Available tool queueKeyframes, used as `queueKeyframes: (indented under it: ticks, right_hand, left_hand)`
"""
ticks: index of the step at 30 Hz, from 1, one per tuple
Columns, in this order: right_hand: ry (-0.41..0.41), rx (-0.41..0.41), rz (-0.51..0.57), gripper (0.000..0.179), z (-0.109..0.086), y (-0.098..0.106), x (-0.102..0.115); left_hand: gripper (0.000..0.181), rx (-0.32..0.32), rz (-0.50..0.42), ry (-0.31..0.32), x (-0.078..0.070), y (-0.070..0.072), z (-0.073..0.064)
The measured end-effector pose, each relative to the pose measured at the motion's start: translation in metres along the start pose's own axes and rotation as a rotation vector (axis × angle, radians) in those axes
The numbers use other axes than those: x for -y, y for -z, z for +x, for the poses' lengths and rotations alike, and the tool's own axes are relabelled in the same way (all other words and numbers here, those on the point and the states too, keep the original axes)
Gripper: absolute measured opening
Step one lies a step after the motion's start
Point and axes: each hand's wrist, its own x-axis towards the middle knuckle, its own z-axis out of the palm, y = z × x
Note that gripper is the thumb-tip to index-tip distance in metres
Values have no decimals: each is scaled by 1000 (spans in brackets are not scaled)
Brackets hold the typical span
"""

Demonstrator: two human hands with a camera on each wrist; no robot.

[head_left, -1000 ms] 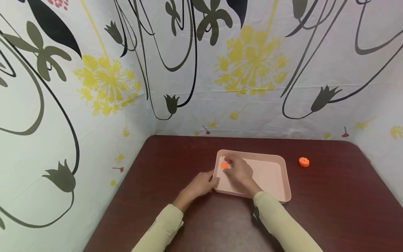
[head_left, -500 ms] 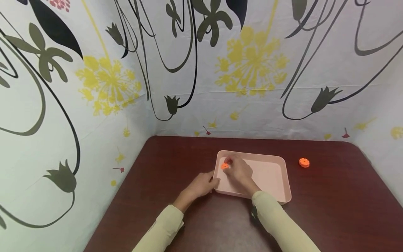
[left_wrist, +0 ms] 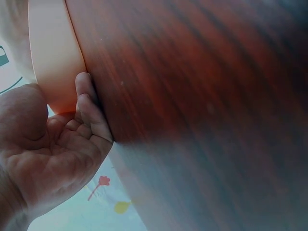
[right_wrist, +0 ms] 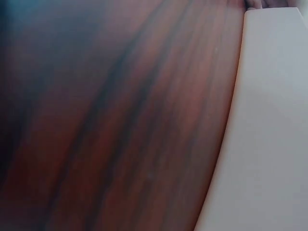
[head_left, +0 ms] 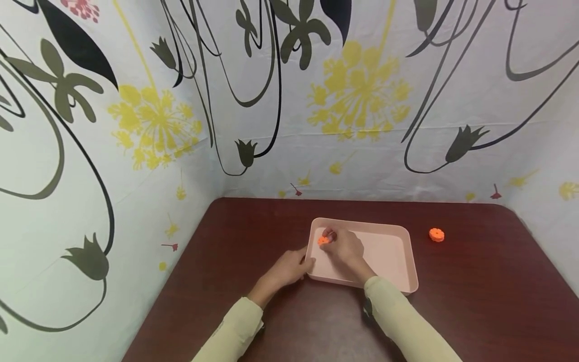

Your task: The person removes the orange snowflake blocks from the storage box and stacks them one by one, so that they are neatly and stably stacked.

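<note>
My left hand grips the left end of a shallow pink tray, thumb at the rim. In the left wrist view, the fingers of the left hand lie along the outside of the tray wall. Inside the tray's left part, my right hand pinches a small orange scalloped disc between thumb and fingers. The fingers partly cover this disc. In the right wrist view only the tray's outer wall and a bit of the left hand show; the right hand is out of that frame.
A second orange scalloped piece, thicker looking, lies on the dark red-brown table to the right of the tray. Behind and at the left hangs a white cloth with flower prints.
The orange disc in my right hand has turned, so its scalloped edge shows more, and it sits slightly nearer to me. My left hand and the tray stay in place.
</note>
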Motion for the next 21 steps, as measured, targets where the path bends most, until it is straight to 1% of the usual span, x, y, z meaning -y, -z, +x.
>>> queueKeyframes:
  ticks: [6, 8, 12, 15, 19, 21]
  right_hand:
    - [-10, -4, 39, 29, 1, 3, -3]
    - [-8, -1, 55, 29, 1, 4, -5]
    - [-1, 5, 118, 28, 2, 7, -10]
    - [-28, 31, 228, 26, 2, 9, -13]
    - [-105, 94, 449, 26, 1, 12, -14]
    - [-147, 113, 549, 25, 0, 13, -13]
  left_hand:
    - [53, 4, 7, 15, 1, -2, 1]
    - [52, 0, 11, 5, 1, -2, 1]
    - [51, 2, 10, 7, 1, -2, 1]
    - [53, 7, 7, 19, 0, -2, 1]
    - [53, 8, 13, 18, 0, -3, 1]
    - [52, 6, 13, 13, -1, -3, 1]
